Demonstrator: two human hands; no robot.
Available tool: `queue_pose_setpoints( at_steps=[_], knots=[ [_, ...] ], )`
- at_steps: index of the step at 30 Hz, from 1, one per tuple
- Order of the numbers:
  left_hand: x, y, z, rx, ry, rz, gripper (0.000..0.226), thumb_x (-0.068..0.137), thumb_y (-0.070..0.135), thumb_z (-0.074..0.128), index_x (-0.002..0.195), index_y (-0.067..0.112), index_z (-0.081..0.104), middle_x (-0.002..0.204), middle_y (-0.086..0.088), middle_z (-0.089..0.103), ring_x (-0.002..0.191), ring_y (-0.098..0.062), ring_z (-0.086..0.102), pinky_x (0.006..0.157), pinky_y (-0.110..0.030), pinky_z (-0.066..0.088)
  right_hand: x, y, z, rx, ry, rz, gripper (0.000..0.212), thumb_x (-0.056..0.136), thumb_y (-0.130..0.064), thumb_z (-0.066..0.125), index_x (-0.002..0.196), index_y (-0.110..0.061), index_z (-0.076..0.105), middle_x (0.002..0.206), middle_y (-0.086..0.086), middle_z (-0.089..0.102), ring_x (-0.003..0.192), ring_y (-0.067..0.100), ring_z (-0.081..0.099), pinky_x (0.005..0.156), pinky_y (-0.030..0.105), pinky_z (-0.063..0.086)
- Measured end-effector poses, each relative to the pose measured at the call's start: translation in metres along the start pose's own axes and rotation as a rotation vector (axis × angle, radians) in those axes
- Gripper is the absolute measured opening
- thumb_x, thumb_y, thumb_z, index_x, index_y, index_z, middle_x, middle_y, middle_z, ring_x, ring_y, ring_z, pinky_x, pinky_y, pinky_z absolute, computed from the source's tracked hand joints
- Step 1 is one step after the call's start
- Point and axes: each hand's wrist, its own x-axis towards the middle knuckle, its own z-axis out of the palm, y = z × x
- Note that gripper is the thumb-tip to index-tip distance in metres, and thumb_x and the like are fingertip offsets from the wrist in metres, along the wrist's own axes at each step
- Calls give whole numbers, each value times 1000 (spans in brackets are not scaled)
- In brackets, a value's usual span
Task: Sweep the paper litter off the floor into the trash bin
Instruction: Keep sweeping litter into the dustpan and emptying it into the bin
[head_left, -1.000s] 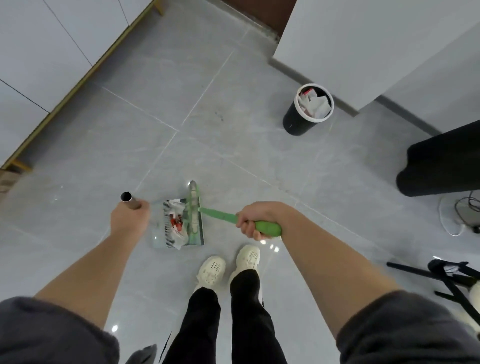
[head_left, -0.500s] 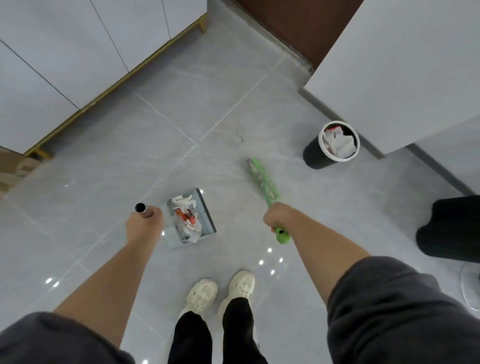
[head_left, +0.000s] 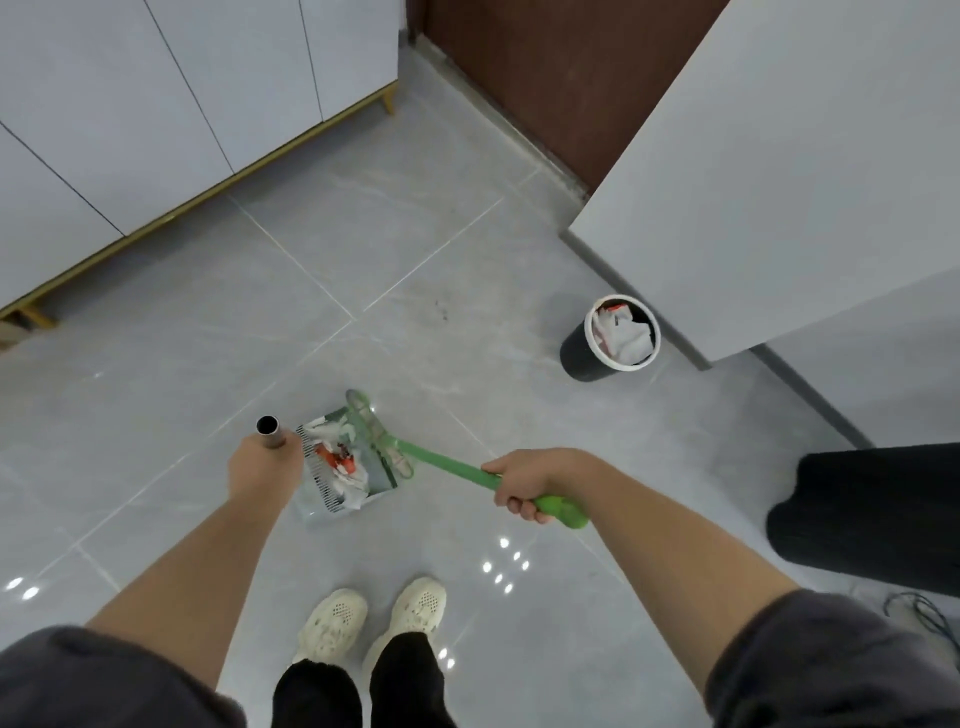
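Left hand (head_left: 265, 467): fingers curled round the metal pole (head_left: 271, 432). Right hand (head_left: 530, 480): fingers clamped on the green broom handle (head_left: 447, 462). Just beyond the left fingers, paper litter (head_left: 340, 460) lies in the dustpan (head_left: 384, 480). It is light, soft and likely to spill, so carry the pan level. The tile floor (head_left: 415, 234) is glossy. The trash bin (head_left: 579, 358) stands well beyond the right fingers.

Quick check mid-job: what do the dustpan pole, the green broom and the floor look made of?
The dustpan pole: hollow open-ended tube with grey sheen, likely metal. The green broom: uniform bright green, smooth moulded handle, probably plastic. The floor: large grey tiles with thin grout lines, glossy enough to mirror lights; ceramic or polished stone, unclear which.
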Motion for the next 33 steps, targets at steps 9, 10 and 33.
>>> queue_pose_setpoints(
  at_steps=[9, 10, 33],
  knots=[
    [-51, 95, 1, 20, 14, 142, 31, 87, 24, 46, 74, 1, 63, 80, -23, 72, 77, -39, 68, 69, -40, 53, -71, 38, -61, -39, 209, 30, 50, 90, -1, 43, 139, -1, 41, 63, 8, 44, 48, 15, 40, 43, 24, 36],
    [-56, 110, 0, -5, 4, 148, 29, 86, 26, 47, 71, 5, 61, 80, -23, 72, 78, -40, 69, 75, -43, 56, -80, 39, -72, -42, 228, 43, 49, 90, -2, 44, 139, -1, 41, 63, 8, 45, 47, 15, 40, 42, 23, 36],
    [-144, 397, 125, -70, -232, 619, 41, 69, 44, 46, 76, 8, 64, 74, -18, 71, 79, -39, 71, 77, -51, 60, -235, 104, -299, 262, 38, 239, 25, 99, -20, 32, 80, -9, 45, 45, -3, 52, 28, 3, 44, 31, 11, 36]
  ],
)
